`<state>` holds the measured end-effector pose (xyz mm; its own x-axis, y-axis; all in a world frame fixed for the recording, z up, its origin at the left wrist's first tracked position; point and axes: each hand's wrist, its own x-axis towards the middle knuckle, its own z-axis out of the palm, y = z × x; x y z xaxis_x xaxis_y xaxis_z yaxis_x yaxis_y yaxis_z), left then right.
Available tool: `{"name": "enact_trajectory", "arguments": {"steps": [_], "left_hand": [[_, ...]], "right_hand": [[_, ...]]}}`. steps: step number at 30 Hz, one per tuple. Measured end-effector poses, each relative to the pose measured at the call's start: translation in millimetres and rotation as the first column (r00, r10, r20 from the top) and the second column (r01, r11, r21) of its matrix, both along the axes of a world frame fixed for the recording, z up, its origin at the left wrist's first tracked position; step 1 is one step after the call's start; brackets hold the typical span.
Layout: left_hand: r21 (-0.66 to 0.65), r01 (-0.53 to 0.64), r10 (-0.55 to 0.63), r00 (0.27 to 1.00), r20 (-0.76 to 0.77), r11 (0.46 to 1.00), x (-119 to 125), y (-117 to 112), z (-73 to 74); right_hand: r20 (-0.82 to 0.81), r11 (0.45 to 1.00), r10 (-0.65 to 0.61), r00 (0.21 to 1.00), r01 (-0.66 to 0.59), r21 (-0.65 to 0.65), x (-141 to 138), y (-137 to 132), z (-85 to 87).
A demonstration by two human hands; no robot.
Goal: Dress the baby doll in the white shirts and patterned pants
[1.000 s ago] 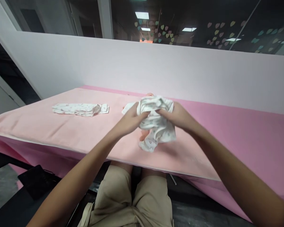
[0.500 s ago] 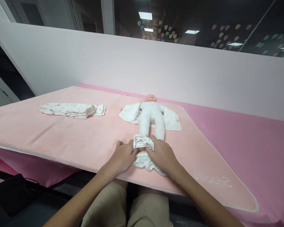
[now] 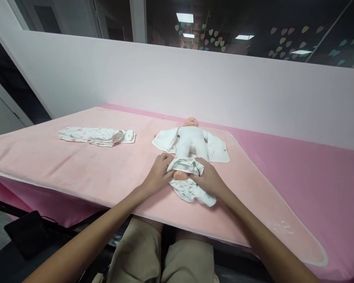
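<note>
A baby doll lies on its back on the light pink mat, head toward the wall, with an open white top spread under it. Bunched patterned baby trousers sit over the doll's legs, and a pink foot pokes out. My left hand grips the bunched waist on the left. My right hand grips it on the right. Both hands have fingers curled into the cloth.
A folded patterned garment lies on the mat at the left. A brighter pink cover stretches right of the mat. A white partition wall stands behind the table. My knees in beige shorts are under the table's near edge.
My hands lowered the bunched trousers from in front of me onto the doll's feet, then slid them up the legs toward the body.
</note>
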<state>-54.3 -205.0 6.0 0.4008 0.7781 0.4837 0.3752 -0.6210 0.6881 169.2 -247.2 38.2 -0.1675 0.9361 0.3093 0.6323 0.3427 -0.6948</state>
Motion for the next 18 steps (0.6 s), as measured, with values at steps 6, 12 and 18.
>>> {"name": "enact_trajectory", "arguments": {"steps": [6,12,18], "left_hand": [[-0.130,0.124,-0.116,0.991,0.066,0.984,-1,30,5.1],[-0.244,0.280,-0.288,0.958,0.004,0.928,-13,63,5.6],[-0.221,0.338,-0.373,0.917,-0.141,0.915,-21,70,34.5]], "right_hand": [[0.068,0.982,0.184,0.981,-0.181,-0.048,16,40,8.6],[-0.047,0.946,0.237,0.970,-0.242,-0.216,39,35,18.8],[-0.311,0.914,0.227,0.923,-0.312,-0.258,58,29,10.2]]}}
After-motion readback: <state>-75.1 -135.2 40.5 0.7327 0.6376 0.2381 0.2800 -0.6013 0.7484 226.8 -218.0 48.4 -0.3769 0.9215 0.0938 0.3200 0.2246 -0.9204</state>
